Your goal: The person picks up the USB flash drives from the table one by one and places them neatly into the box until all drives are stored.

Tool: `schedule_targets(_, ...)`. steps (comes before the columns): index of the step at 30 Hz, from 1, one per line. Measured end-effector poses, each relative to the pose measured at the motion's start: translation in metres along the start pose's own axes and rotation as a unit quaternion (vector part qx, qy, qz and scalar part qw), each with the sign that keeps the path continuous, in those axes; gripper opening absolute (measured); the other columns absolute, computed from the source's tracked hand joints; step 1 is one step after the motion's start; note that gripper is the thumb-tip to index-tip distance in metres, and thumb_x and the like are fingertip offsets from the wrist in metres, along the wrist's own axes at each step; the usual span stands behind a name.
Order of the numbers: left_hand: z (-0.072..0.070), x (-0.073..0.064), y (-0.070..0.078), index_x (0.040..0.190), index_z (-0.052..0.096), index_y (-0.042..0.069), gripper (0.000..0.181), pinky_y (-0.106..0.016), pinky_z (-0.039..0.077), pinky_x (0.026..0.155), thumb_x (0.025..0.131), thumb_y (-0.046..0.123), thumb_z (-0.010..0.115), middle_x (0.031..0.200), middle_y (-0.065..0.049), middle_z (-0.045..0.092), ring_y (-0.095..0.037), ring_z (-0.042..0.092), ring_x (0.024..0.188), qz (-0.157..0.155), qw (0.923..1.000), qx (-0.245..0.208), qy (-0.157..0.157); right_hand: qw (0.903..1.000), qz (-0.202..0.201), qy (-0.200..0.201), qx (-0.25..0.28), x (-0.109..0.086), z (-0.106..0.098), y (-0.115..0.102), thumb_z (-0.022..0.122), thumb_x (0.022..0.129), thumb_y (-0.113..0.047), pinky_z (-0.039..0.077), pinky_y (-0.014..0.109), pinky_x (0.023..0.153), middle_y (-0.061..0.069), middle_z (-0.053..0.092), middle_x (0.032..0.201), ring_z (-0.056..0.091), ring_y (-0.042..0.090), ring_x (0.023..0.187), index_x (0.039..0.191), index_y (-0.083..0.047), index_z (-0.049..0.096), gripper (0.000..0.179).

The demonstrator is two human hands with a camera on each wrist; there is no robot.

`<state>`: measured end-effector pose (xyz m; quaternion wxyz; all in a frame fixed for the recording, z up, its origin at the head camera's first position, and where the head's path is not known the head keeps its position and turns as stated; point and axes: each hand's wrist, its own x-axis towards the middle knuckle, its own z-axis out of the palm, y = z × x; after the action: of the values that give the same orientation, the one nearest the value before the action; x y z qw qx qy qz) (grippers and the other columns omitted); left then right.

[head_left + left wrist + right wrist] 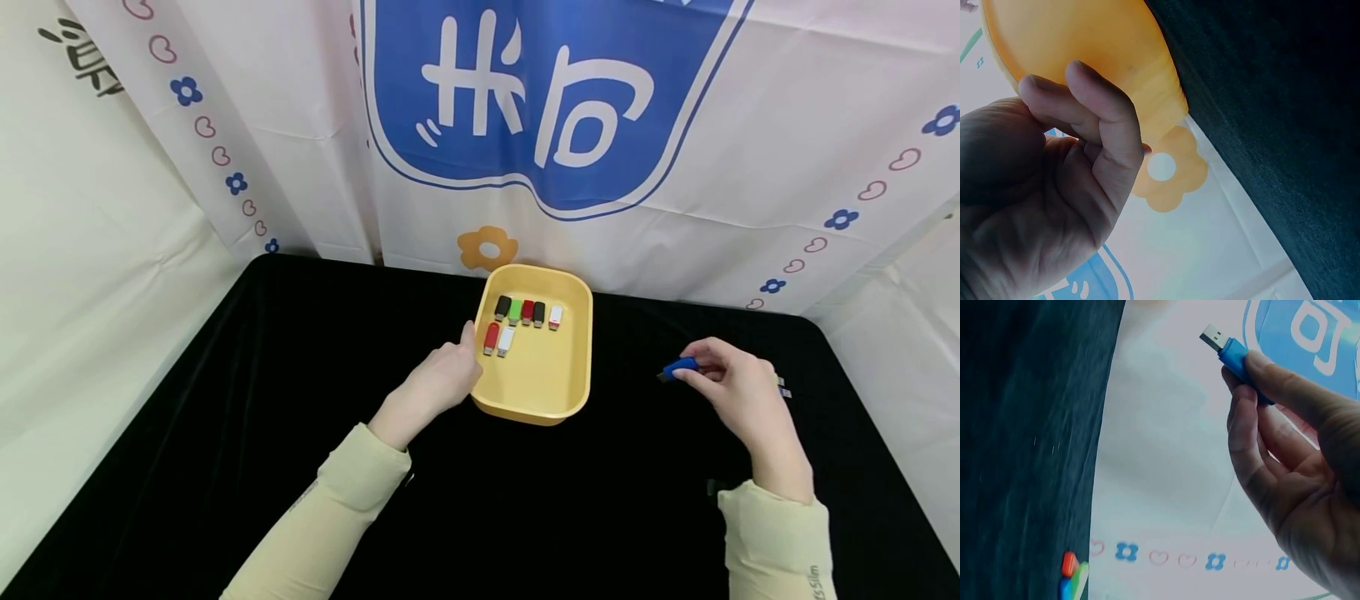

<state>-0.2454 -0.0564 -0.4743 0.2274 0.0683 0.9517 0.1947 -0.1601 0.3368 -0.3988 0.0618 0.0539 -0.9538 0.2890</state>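
My right hand (742, 392) pinches a blue USB flash drive (681, 367) between thumb and fingers, right of the tray. In the right wrist view the drive's metal plug (1214, 337) points up and left, away from the fingertips. At the yellow tray (532, 412), my left hand (447, 372) holds the left side, one finger pointing along the rim and the others curled at the outer wall (1154, 87). Inside the tray, a row of several flash drives has a black one (503, 307) and a green one (515, 311). Nearer lie a red drive (491, 337) and a white drive (506, 340).
More small drives lie past my right hand, partly hidden by it; the right wrist view shows a red one (1070, 564), a blue one (1065, 589) and a green one (1080, 580). The table has a black cloth (570, 517). Behind it hangs a printed white curtain (315, 150).
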Motion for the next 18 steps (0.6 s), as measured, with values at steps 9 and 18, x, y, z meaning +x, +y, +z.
schedule_targets(9,0.000,0.001,-0.002,0.188,-0.002,0.001,0.087,-0.028,0.050,0.053,0.124,0.023,0.053,0.085,-0.006,0.072,-0.016,0.062,0.060,-0.002,1.0000,-0.001,-0.002,0.9978,-0.016,-0.051,0.041,0.003,0.007,-0.016,0.081,0.110,-0.002,0.057,0.006,0.084,0.025,0.084,0.119,0.064,-0.017,0.093,0.121,0.001,0.076,0.013)
schedule_targets(18,0.002,0.003,-0.002,0.187,0.000,-0.001,0.087,-0.028,0.048,0.052,0.124,0.023,0.054,0.084,-0.007,0.072,-0.016,0.060,0.059,-0.003,1.0000,0.001,0.000,0.9944,-0.028,-0.053,0.087,0.002,0.014,-0.031,0.082,0.107,0.004,0.058,0.006,0.082,0.026,0.082,0.117,0.066,-0.020,0.090,0.121,0.005,0.071,0.018)
